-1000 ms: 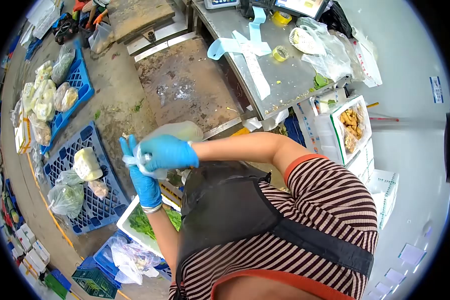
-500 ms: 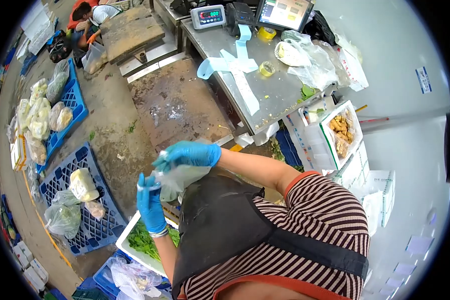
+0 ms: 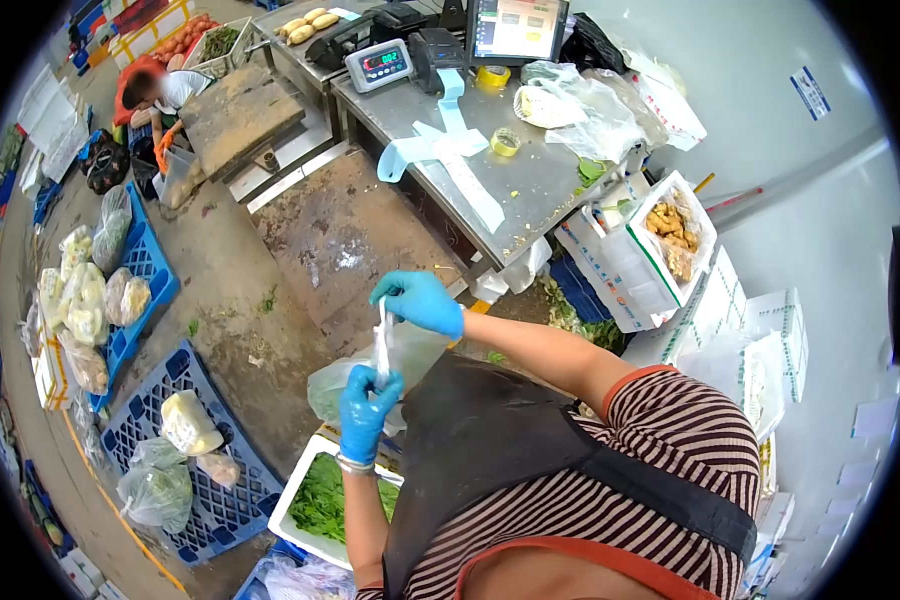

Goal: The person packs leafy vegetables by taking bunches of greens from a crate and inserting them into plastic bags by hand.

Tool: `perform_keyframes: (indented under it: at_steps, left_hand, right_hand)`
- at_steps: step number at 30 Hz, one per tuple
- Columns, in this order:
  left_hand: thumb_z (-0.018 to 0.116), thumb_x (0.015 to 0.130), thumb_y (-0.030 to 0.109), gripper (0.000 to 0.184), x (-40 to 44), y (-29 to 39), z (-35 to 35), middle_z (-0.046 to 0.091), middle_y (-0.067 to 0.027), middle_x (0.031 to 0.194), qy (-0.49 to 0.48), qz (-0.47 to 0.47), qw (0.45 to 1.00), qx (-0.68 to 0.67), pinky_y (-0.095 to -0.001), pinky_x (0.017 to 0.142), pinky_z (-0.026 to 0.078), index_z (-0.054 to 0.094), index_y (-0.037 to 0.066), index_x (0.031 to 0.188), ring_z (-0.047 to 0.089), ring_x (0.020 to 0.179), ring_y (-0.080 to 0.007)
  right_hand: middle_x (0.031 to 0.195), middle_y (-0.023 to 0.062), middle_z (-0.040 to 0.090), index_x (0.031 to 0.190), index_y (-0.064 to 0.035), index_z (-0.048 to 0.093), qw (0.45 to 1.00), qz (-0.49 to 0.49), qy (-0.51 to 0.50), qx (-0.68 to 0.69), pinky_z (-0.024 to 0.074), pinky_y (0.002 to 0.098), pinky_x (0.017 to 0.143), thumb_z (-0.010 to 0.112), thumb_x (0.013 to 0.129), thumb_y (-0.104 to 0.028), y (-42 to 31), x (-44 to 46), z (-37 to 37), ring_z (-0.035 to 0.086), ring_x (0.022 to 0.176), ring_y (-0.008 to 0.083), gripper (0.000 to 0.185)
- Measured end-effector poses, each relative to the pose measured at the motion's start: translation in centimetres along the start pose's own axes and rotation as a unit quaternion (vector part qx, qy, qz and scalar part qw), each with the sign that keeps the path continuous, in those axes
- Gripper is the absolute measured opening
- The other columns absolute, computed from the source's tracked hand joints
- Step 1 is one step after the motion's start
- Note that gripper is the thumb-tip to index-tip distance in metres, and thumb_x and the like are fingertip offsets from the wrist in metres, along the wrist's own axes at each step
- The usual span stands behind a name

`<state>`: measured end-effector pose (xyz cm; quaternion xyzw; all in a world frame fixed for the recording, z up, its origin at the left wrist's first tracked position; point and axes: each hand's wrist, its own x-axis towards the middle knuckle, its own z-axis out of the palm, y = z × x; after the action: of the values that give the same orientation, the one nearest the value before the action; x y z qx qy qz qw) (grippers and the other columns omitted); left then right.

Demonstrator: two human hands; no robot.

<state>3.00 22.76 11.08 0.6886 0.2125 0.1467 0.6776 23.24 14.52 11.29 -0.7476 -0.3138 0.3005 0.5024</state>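
A thin translucent plastic bag [image 3: 417, 350] hangs in front of the dark apron, its top gathered into a narrow white twist. My right hand [image 3: 425, 302], in a blue glove, pinches the upper end of that twist. Lower down, my left hand [image 3: 368, 415], also blue-gloved, closes its fingers round the gathered part. Whether anything is inside the bag I cannot tell. Under my left forearm stands a white foam box [image 3: 282, 515] with leafy greens [image 3: 322, 500] in it.
Ahead is a metal table [image 3: 545, 185] with a scale display [image 3: 380, 64], a screen [image 3: 516, 28], tape rolls and label strips. A rusty platform [image 3: 345, 235] lies before it. Bagged produce sits on blue pallets [image 3: 245, 470] at left; a ginger box [image 3: 638, 262] stands right. A person [image 3: 165, 95] crouches far left.
My hands have come one above the other, drawing the bag's top into an upright twist; before, they were side by side with the bag loose. The view has shifted slightly.
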Motion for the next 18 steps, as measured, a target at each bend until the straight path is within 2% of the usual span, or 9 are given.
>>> perform_keyframes:
  at_steps: [1, 4, 5, 8, 9, 10, 13, 16, 18]
  left_hand:
    - [0.076, 0.075, 0.002, 0.025, -0.1, 0.4, 0.2, 0.044, -0.0007, 0.075, -0.027, 0.026, 0.999, 0.006, -0.028, 0.068, 0.04, 0.051, 0.005, 0.076, 0.043, 0.07, -0.0135]
    - [0.078, 0.071, 0.001, 0.028, 1.1, -0.4, -0.3, 0.042, -0.002, 0.077, -0.025, 0.093, 0.992, 0.077, -0.0295, 0.068, 0.04, 0.051, 0.005, 0.075, 0.043, 0.072, -0.0171]
    - [0.078, 0.071, 0.001, 0.028, 2.5, 0.2, -1.1, 0.042, -0.002, 0.078, -0.007, 0.114, 0.987, 0.114, -0.0295, 0.068, 0.04, 0.051, 0.005, 0.076, 0.043, 0.072, -0.0175]
    - [0.073, 0.08, 0.004, 0.016, 6.6, 2.8, -2.5, 0.051, 0.0, 0.089, 0.128, 0.014, 0.991, -0.024, -0.0257, 0.074, 0.044, 0.056, 0.004, 0.08, 0.051, 0.078, -0.0114]
    - [0.07, 0.083, 0.004, 0.012, 8.4, 3.8, -2.9, 0.054, -0.0001, 0.091, 0.159, 0.016, 0.984, -0.082, -0.0241, 0.076, 0.044, 0.059, 0.004, 0.082, 0.054, 0.08, -0.0101]
    - [0.068, 0.085, 0.003, 0.005, 9.9, 3.7, -3.6, 0.058, -0.0008, 0.093, 0.166, 0.039, 0.982, -0.085, -0.0222, 0.078, 0.045, 0.063, 0.004, 0.087, 0.058, 0.082, -0.0103]
    - [0.065, 0.089, 0.007, 0.004, 12.5, 7.2, -2.7, 0.061, -0.0005, 0.085, 0.233, 0.088, 0.968, 0.041, -0.0227, 0.075, 0.044, 0.063, 0.003, 0.087, 0.058, 0.079, -0.0087]
    - [0.066, 0.088, 0.006, 0.004, 13.3, 9.7, -0.5, 0.061, 0.0001, 0.084, 0.274, 0.137, 0.949, 0.07, -0.0225, 0.073, 0.044, 0.064, 0.003, 0.086, 0.056, 0.077, -0.0078]
    - [0.068, 0.086, 0.007, 0.004, 13.1, 9.0, 1.8, 0.06, 0.0001, 0.083, 0.261, 0.098, 0.955, 0.104, -0.0234, 0.072, 0.044, 0.065, 0.004, 0.085, 0.055, 0.076, -0.0086]
  right_hand:
    - [0.078, 0.0138, 0.068, 0.089, -0.0053, 0.07, 0.995, 0.075, 0.01, 0.066, 0.053, 0.0361, 0.067, 0.06, 0.08, -0.017, 1.0, 0.7, -0.2, 0.067, 0.068, 0.0209, 0.017]
    - [0.076, 0.0138, 0.068, 0.085, -0.006, 0.07, 0.994, 0.061, 0.074, 0.058, 0.0536, 0.0377, 0.064, 0.057, 0.08, -0.016, 6.4, 3.9, 2.8, 0.066, 0.062, 0.0227, 0.017]
    - [0.076, 0.0114, 0.068, 0.088, -0.0053, 0.071, 0.996, 0.067, 0.054, 0.039, 0.0529, 0.0341, 0.061, 0.056, 0.083, -0.014, 7.0, 5.8, 3.8, 0.065, 0.061, 0.0189, 0.018]
    - [0.079, 0.011, 0.069, 0.092, -0.004, 0.072, 0.999, -0.015, 0.045, 0.004, 0.0507, 0.0296, 0.052, 0.053, 0.087, -0.011, 14.2, 14.6, 6.9, 0.063, 0.058, 0.0169, 0.021]
    - [0.077, 0.0116, 0.068, 0.094, -0.0028, 0.072, 0.988, 0.077, -0.019, 0.135, 0.0482, 0.031, 0.049, 0.051, 0.089, -0.011, 11.0, 16.1, 6.0, 0.061, 0.055, 0.0186, 0.024]
    - [0.078, 0.0118, 0.067, 0.102, -0.0017, 0.071, 0.919, 0.2, -0.019, 0.34, 0.0456, 0.0296, 0.047, 0.048, 0.091, -0.011, 6.1, 16.8, 4.6, 0.057, 0.052, 0.0181, 0.027]
    - [0.067, 0.0077, 0.064, 0.102, 0.0008, 0.068, 0.839, 0.132, -0.208, 0.486, 0.0498, 0.0293, 0.053, 0.054, 0.085, -0.012, 1.0, 20.3, 0.4, 0.061, 0.056, 0.0165, 0.026]
    - [0.07, 0.0059, 0.063, 0.111, 0.0018, 0.063, 0.872, 0.076, -0.206, 0.437, 0.0494, 0.0291, 0.054, 0.053, 0.088, -0.015, -4.7, 18.5, -4.5, 0.06, 0.058, 0.0148, 0.03]
    - [0.08, 0.0046, 0.064, 0.113, -0.004, 0.066, 0.917, -0.004, -0.198, 0.346, 0.0471, 0.0237, 0.056, 0.046, 0.097, -0.023, -5.0, 16.6, -7.2, 0.057, 0.063, 0.0118, 0.032]
